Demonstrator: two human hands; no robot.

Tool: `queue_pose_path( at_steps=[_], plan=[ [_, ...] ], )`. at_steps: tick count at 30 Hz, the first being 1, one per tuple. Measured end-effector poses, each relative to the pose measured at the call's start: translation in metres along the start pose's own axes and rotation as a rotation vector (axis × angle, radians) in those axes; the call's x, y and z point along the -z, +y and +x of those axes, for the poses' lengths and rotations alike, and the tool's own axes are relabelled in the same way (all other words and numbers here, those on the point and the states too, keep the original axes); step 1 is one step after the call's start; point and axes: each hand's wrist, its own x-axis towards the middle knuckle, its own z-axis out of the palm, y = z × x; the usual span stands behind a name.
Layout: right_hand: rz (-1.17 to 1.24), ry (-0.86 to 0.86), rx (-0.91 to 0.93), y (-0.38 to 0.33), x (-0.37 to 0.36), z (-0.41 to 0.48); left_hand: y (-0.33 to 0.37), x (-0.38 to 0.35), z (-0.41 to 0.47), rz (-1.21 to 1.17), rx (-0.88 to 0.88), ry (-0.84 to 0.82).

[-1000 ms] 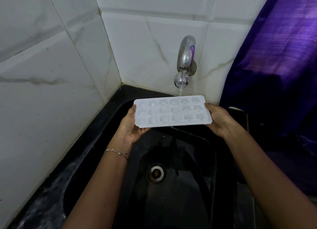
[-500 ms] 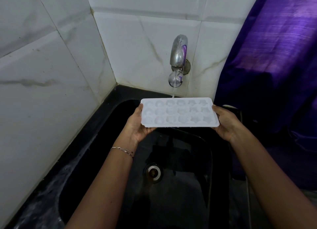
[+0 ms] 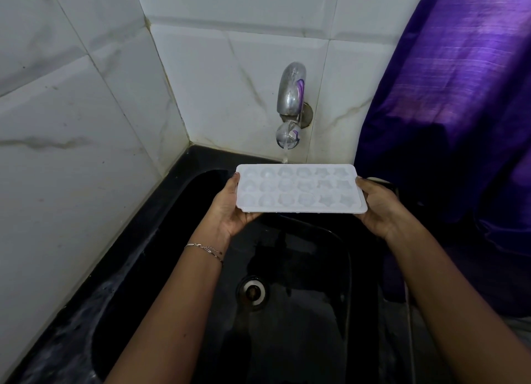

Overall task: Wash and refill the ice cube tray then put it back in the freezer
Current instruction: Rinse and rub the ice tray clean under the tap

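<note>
A white ice cube tray (image 3: 300,188) with several round and star-shaped cells is held level over the black sink (image 3: 161,240). My left hand (image 3: 231,208) grips its left end from below, thumb on the edge. My right hand (image 3: 377,208) grips its right end the same way. A metal tap (image 3: 290,104) on the tiled wall runs a thin stream of water (image 3: 285,155) that falls just at the tray's far edge.
The sink drain (image 3: 253,291) lies below the tray. White marble tiles (image 3: 86,125) close off the left and back. A purple curtain (image 3: 459,96) hangs at the right. A wet black counter rim (image 3: 57,340) runs along the left.
The tray has shifted to the right relative to the tap, so the stream now meets the far edge nearer the tray's middle. Both hands keep their hold.
</note>
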Motion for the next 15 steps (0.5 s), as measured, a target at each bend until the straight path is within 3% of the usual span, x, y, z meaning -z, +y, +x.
queue_pose_path(
  at_steps=[15],
  plan=[
    [-0.011, 0.050, 0.007, -0.008, 0.023, -0.009, -0.011, -0.021, 0.003, 0.036, 0.024, -0.009]
  ],
)
